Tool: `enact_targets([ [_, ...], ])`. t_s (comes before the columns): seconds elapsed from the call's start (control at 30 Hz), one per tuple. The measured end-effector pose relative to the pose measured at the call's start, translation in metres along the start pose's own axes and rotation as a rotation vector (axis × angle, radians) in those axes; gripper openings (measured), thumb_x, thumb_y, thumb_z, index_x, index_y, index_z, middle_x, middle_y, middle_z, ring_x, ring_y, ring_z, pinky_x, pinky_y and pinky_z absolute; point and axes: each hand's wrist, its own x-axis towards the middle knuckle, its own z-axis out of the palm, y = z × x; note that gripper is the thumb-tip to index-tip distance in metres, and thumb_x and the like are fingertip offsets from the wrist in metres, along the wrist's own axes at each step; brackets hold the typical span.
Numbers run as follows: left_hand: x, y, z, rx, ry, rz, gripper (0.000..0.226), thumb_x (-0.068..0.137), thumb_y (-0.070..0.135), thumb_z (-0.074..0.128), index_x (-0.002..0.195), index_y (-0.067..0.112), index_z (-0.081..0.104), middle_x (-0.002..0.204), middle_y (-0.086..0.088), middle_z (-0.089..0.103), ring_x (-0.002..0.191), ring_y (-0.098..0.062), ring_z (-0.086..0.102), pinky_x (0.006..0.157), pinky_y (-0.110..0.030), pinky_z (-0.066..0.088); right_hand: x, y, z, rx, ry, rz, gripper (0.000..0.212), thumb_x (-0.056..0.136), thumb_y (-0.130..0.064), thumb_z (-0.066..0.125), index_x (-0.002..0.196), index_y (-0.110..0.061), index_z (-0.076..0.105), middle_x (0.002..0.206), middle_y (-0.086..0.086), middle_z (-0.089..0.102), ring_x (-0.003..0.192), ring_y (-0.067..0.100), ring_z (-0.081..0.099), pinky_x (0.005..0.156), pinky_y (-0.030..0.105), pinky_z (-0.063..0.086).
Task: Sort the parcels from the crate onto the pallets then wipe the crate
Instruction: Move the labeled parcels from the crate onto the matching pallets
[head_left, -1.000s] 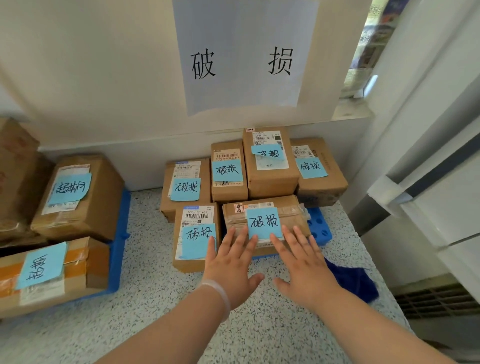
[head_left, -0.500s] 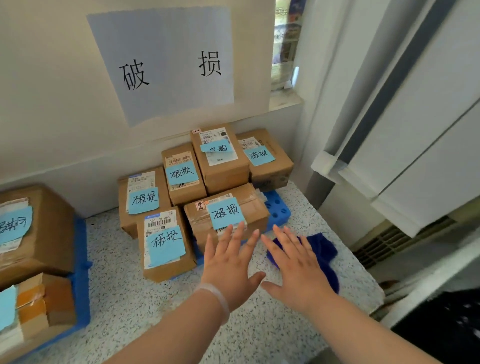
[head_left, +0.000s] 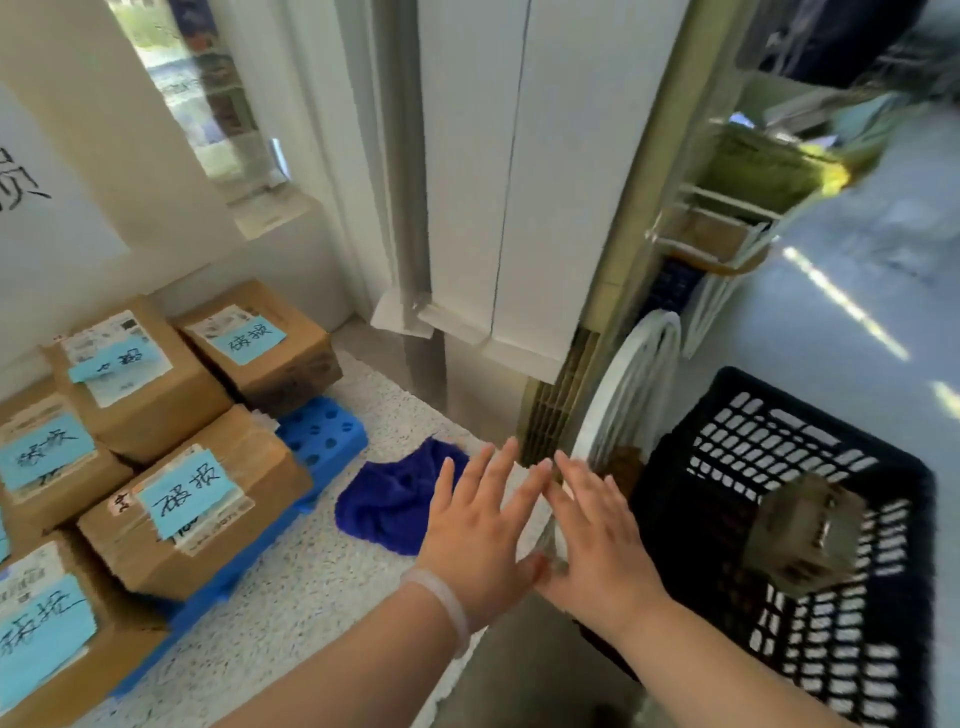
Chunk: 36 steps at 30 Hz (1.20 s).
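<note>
Parcels (head_left: 249, 483) are sitting packed together on a blue pallet (head_left: 322, 436) at the left of the counter (head_left: 322, 597), each one wearing a blue note with handwriting. One more parcel (head_left: 805, 540) is lying tilted inside the black crate (head_left: 769, 441) at the lower right; it is blurred, so its label cannot be read.

The left hand (head_left: 472, 540) and the right hand (head_left: 597, 551) are hovering palm down, side by side, between the pallet and the crate. Both are spreading their fingers wide and straight and are holding nothing. The thumbs are meeting, or nearly so, at the middle. A pale band (head_left: 441, 603) is circling the left wrist.

A blue cloth (head_left: 395, 499) is lying crumpled on the counter, just left of the left fingers (head_left: 493, 467). The outermost finger is overlapping the cloth's edge in the view, and whether it is touching cannot be told. The crate is standing just right of the right fingers (head_left: 576, 483), below the counter's edge. The parcel in it is lying well to the right of those fingers. The stacked parcels are lying well apart from the left hand.
</note>
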Motion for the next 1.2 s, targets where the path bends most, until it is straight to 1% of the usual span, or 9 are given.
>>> enact_targets([
  [0.07, 0.020, 0.033, 0.003, -0.015, -0.024, 0.094, 0.079, 0.083, 0.061, 0.045, 0.153, 0.036, 0.017, 0.162, -0.004, 0.019, 0.149, -0.030, 0.018, 0.116, -0.052, 0.004, -0.015, 0.030, -0.012, 0.004, 0.020, 0.056, 0.095, 0.075, -0.045, 0.071, 0.153, -0.025, 0.021, 0.162, 0.001, 0.014, 0.149, 0.015, 0.004, 0.120, 0.050, 0.015],
  [0.17, 0.050, 0.085, 0.015, -0.005, -0.023, 0.198, 0.082, 0.085, 0.061, 0.051, 0.154, 0.038, 0.014, 0.163, -0.001, 0.010, 0.150, -0.027, 0.008, 0.116, -0.050, -0.001, -0.039, 0.083, -0.035, -0.002, 0.049, 0.179, 0.093, 0.081, -0.046, 0.069, 0.154, -0.031, 0.015, 0.163, -0.006, 0.002, 0.148, 0.009, -0.007, 0.122, 0.045, 0.007],
  [0.27, 0.079, 0.134, 0.031, -0.026, -0.073, 0.255, 0.079, 0.083, 0.065, 0.046, 0.153, 0.038, 0.020, 0.161, -0.001, 0.022, 0.148, -0.026, 0.020, 0.117, -0.049, 0.008, -0.064, 0.137, -0.055, -0.013, 0.031, 0.347, 0.090, 0.088, -0.053, 0.060, 0.153, -0.040, -0.001, 0.161, -0.012, -0.013, 0.146, 0.007, -0.016, 0.122, 0.036, -0.004],
  [0.33, 0.095, 0.161, 0.045, -0.030, -0.119, 0.267, 0.078, 0.084, 0.066, 0.041, 0.153, 0.039, 0.020, 0.160, -0.002, 0.025, 0.147, -0.026, 0.024, 0.116, -0.049, 0.011, -0.078, 0.171, -0.062, 0.013, 0.042, 0.475, 0.089, 0.088, -0.055, 0.058, 0.153, -0.040, -0.001, 0.162, -0.009, -0.010, 0.149, 0.010, -0.010, 0.121, 0.035, -0.001],
  [0.47, 0.128, 0.206, 0.073, -0.034, -0.171, 0.290, 0.080, 0.091, 0.062, 0.043, 0.153, 0.045, -0.005, 0.164, 0.004, -0.008, 0.151, -0.022, -0.004, 0.119, -0.045, -0.007, -0.095, 0.234, -0.063, 0.074, 0.024, 0.697, 0.091, 0.091, -0.056, 0.054, 0.155, -0.033, -0.005, 0.164, -0.003, -0.009, 0.150, 0.016, -0.007, 0.121, 0.036, 0.001],
  [0.57, 0.156, 0.236, 0.094, -0.041, -0.236, 0.273, 0.079, 0.094, 0.061, 0.040, 0.151, 0.045, -0.012, 0.162, 0.007, -0.018, 0.150, -0.018, -0.013, 0.119, -0.043, -0.010, -0.098, 0.277, -0.061, 0.120, -0.022, 0.788, 0.091, 0.092, -0.057, 0.053, 0.155, -0.032, -0.007, 0.164, -0.002, -0.011, 0.151, 0.019, -0.007, 0.121, 0.038, 0.003],
  [0.87, 0.238, 0.302, 0.176, -0.035, -0.506, 0.214, 0.074, 0.097, 0.054, 0.039, 0.153, 0.040, -0.007, 0.163, 0.004, -0.014, 0.150, -0.019, -0.011, 0.121, -0.046, -0.004, -0.068, 0.370, -0.040, 0.457, -0.044, 1.018, 0.081, 0.096, -0.045, 0.052, 0.156, -0.030, 0.000, 0.164, -0.004, -0.003, 0.151, 0.021, 0.003, 0.119, 0.042, 0.014],
  [1.0, 0.263, 0.321, 0.212, -0.060, -0.584, 0.204, 0.073, 0.097, 0.048, 0.041, 0.154, 0.040, -0.004, 0.164, 0.003, -0.010, 0.150, -0.020, -0.007, 0.121, -0.048, -0.002, -0.055, 0.399, -0.015, 0.643, -0.009, 1.172, 0.073, 0.098, -0.044, 0.048, 0.156, -0.031, 0.005, 0.164, -0.002, 0.001, 0.150, 0.025, 0.007, 0.120, 0.048, 0.020],
  [1.2, 0.286, 0.348, 0.254, -0.061, -0.658, 0.192, 0.076, 0.096, 0.044, 0.046, 0.154, 0.039, -0.003, 0.164, 0.000, -0.008, 0.150, -0.023, -0.001, 0.120, -0.049, 0.007, -0.052, 0.425, 0.009, 0.723, 0.032, 1.297, 0.067, 0.100, -0.046, 0.044, 0.156, -0.031, 0.012, 0.164, -0.004, 0.004, 0.149, 0.024, 0.010, 0.116, 0.048, 0.026],
])
